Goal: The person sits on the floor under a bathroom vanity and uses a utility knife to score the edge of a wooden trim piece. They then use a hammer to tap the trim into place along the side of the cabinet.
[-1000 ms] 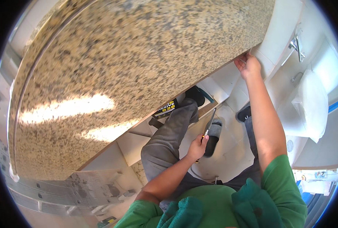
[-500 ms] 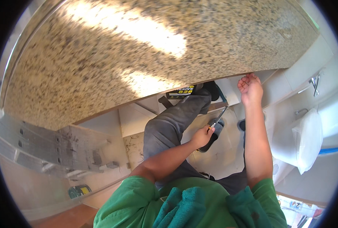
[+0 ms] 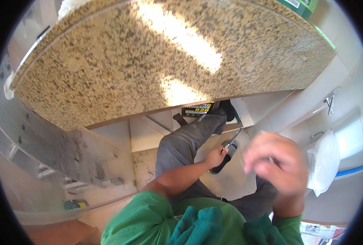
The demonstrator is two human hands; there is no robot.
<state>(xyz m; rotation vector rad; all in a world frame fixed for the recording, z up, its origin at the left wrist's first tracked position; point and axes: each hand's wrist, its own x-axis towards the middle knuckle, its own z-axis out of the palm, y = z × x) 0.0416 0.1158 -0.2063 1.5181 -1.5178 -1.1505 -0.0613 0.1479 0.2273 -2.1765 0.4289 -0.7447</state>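
In my left hand (image 3: 216, 157) is a slim tool (image 3: 233, 139) with a long, narrow grey blade and a small light-and-yellow part by my fingers. Its exact kind is not clear. The blade points up and away over the floor, near the open space under the granite countertop (image 3: 108, 69). My right hand (image 3: 277, 163) is raised close over my right leg, blurred by motion. Its fingers look curled, but whether anything is between them cannot be seen. My bent left knee and foot reach into the space beneath the counter, next to a black adhesive container (image 3: 197, 109) with yellow print.
A metal ladder (image 3: 55, 151) stands at the left, with a green tape measure-like object (image 3: 76, 204) near its foot. To the right are a wall tap (image 3: 329, 102), a white plastic bag (image 3: 324, 163) and a blue hose (image 3: 353, 170). A green box (image 3: 301, 7) sits at the counter's far right.
My right hand has left the counter's underside edge and come back toward my body. My left hand still holds the slim tool, slightly lower in view. The head view has shifted a little.
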